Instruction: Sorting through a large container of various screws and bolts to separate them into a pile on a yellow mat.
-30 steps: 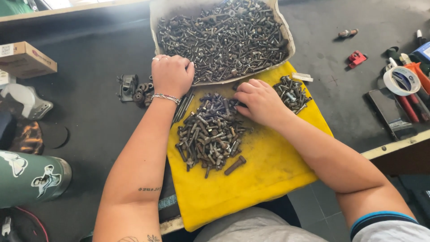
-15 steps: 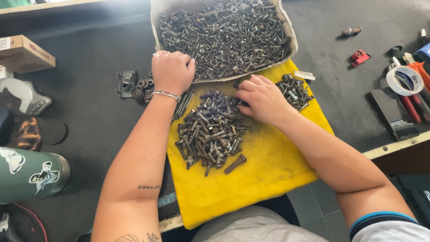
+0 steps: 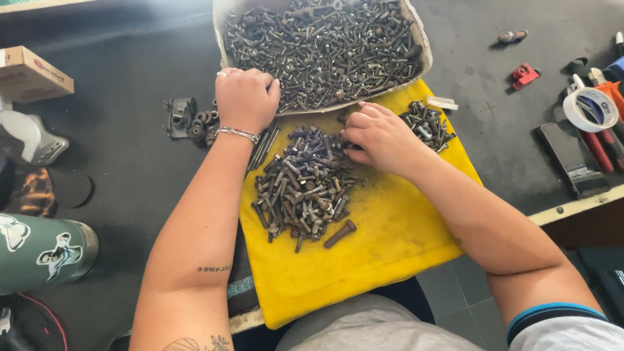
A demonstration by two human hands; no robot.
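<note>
Dark counter, workshop clutter at both ends; yellow cloth laid over the near edge is the landmark.

Right hand sits palm-down on the cloth's far half, fingers curled into the far-right edge of the central bolt pile. Grip looks pinched on something small there, but the fingertips are hidden, so can't tell what, if anything, it holds. Left hand is off the cloth's far-left corner, loosely fisted, knuckles against the near rim of the cardboard tray full of mixed bolts; contents of that grip also hidden.

Key relation: the pile lies left of and nearer than the right hand, touching its fingers; right hand is the closer one. Bolts lie every way, no shared axis. One large bolt sits apart at the pile's near edge, axis diagonal.

Smaller sorted heap on the cloth's far-right corner, just beside the right hand. Off the cloth to the left: washers. To the right: tape roll, red clip.
</note>
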